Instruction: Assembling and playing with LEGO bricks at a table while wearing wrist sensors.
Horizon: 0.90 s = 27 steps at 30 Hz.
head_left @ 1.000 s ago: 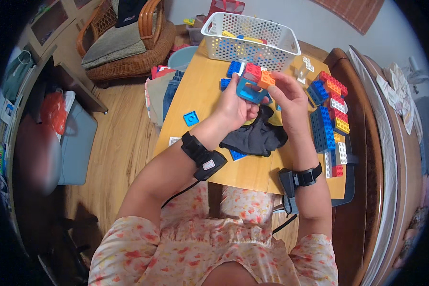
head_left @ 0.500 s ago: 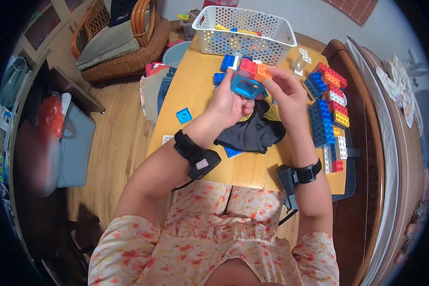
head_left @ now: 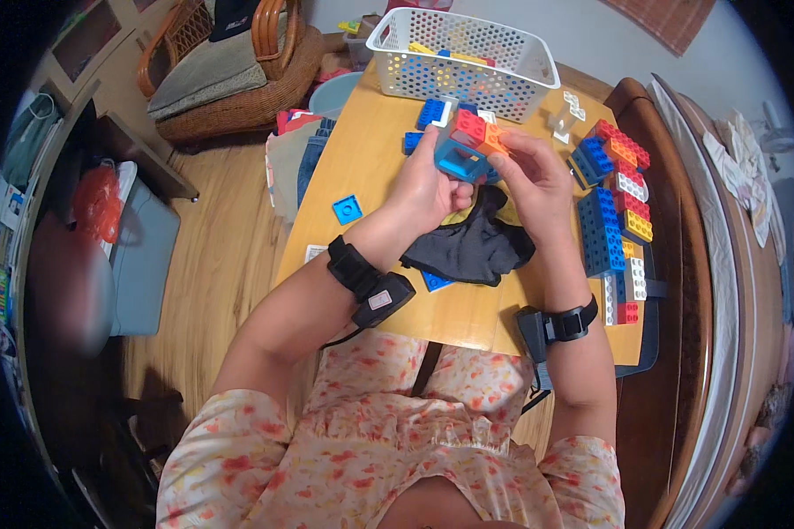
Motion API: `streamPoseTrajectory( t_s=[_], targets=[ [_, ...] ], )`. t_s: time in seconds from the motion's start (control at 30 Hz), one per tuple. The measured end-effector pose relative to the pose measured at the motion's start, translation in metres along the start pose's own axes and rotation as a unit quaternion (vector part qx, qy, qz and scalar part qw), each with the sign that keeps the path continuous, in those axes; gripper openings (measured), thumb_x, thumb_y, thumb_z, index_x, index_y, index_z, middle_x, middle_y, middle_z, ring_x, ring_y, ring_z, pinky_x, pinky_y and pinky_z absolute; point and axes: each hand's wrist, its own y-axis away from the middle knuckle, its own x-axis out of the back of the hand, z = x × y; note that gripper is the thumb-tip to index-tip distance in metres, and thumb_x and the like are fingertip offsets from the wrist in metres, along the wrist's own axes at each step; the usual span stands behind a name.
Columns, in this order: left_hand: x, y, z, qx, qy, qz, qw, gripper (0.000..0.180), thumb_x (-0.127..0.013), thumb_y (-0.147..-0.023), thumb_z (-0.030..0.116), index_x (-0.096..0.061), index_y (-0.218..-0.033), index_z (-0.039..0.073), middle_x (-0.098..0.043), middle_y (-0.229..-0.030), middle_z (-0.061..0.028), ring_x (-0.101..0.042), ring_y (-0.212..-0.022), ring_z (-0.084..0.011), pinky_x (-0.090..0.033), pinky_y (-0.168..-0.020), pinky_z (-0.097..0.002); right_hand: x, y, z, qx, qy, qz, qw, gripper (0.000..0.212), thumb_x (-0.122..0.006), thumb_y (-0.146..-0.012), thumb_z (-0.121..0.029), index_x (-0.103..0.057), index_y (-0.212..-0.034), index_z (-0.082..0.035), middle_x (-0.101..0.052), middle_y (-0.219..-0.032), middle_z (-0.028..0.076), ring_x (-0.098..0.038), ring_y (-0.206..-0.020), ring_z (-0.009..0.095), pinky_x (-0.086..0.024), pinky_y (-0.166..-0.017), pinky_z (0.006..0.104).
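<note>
Over the middle of the table, my left hand (head_left: 415,187) is wrapped round a blue frame-shaped toy block (head_left: 458,165) with an opening in its side. A red brick (head_left: 469,126) sits on top of it. Beside the red one is an orange brick (head_left: 494,141), pinched between the thumb and fingers of my right hand (head_left: 540,183). Whether the orange brick is fully pressed down, I cannot tell. Below my hands lies a crumpled dark grey cloth piece (head_left: 476,244) with some yellow showing. A blue brick (head_left: 435,281) pokes out from under its near edge.
At the back stands a white perforated basket (head_left: 468,88) with bricks inside. Several coloured bricks (head_left: 600,229) are grouped along the right edge. A light blue plate (head_left: 348,209) lies at the left, a clear-and-white piece (head_left: 566,119) at the back right. Blue bricks (head_left: 431,114) sit before the basket.
The whole view has shifted slightly. Both hands keep nearly the same hold on the blue block and the orange brick, with only a small turn of the block.
</note>
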Motion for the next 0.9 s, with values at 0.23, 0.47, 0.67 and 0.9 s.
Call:
streamPoseTrajectory(
  t_s=[0.23,0.47,0.67,0.9],
  targets=[
    [0.000,-0.001,0.002,0.034,0.018,-0.024,0.999,0.059,-0.019,-0.101,0.061,-0.053,-0.119,0.015,-0.063,-0.085,-0.0123,-0.050,-0.052,-0.0198,-0.039,-0.049,-0.0325,-0.005,0.001,-0.015,-0.035,-0.027,0.005,0.999,0.025,-0.069,-0.091,-0.008,-0.064,-0.114,-0.001,-0.066,-0.116,0.009,-0.065,-0.102,0.015,-0.054,-0.084,0.0289],
    [-0.003,0.001,0.001,0.015,0.014,-0.032,0.999,0.063,-0.019,-0.101,0.061,-0.053,-0.121,0.013,-0.063,-0.087,-0.0135,-0.050,-0.054,-0.0183,-0.040,-0.052,-0.0319,-0.006,-0.002,-0.021,-0.037,-0.036,0.002,0.999,0.029,-0.062,-0.096,-0.013,-0.059,-0.123,-0.001,-0.065,-0.117,0.008,-0.062,-0.102,0.014,-0.051,-0.086,0.0280],
    [0.007,-0.001,0.006,-0.013,0.059,-0.041,0.997,0.065,-0.019,-0.102,0.059,-0.054,-0.126,0.010,-0.066,-0.098,-0.0167,-0.050,-0.060,-0.0164,-0.042,-0.057,-0.0301,0.024,-0.018,-0.013,-0.072,-0.009,0.142,0.987,0.033,-0.060,-0.098,-0.018,-0.058,-0.126,-0.001,-0.066,-0.114,0.009,-0.064,-0.093,0.016,-0.053,-0.081,0.0293],
    [0.000,-0.003,0.003,-0.014,0.068,0.007,0.998,0.061,-0.022,-0.103,0.053,-0.058,-0.122,0.007,-0.067,-0.106,-0.0192,-0.049,-0.062,-0.0164,-0.042,-0.058,-0.0288,0.063,-0.017,0.013,-0.122,0.398,0.052,0.908,0.022,-0.068,-0.086,-0.024,-0.072,-0.101,-0.009,-0.071,-0.094,0.013,-0.068,-0.084,0.026,-0.053,-0.078,0.0357]
  ],
)
